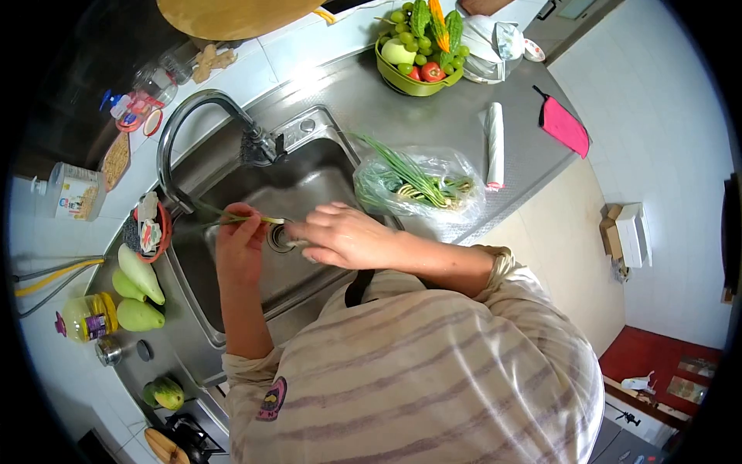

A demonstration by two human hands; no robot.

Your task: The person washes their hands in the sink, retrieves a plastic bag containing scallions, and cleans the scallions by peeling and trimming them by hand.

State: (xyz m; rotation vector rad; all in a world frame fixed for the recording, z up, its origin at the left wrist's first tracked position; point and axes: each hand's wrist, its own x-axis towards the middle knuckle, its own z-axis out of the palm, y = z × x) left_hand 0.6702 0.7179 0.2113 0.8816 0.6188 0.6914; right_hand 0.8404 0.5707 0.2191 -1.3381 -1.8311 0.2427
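Note:
My left hand (241, 243) is over the sink (263, 182), its fingers closed around a spring onion (268, 220). The green leaves trail off to the left and the pale root end points right. My right hand (340, 234) is beside that root end, above the drain (280, 238). Its fingers reach left and its thumb is apart from them; I make out nothing held there. Just right of the sink lies a clear plastic bag (464, 203) with more spring onions (413, 179) sticking out.
A chrome faucet (166, 147) arches over the sink's left side. Behind stands a green basket (417, 85) of fruit and vegetables. A plastic wrap roll (495, 145) and a pink pouch (564, 126) lie to the right. Pale green gourds (139, 274) and an oil bottle (83, 317) sit at left.

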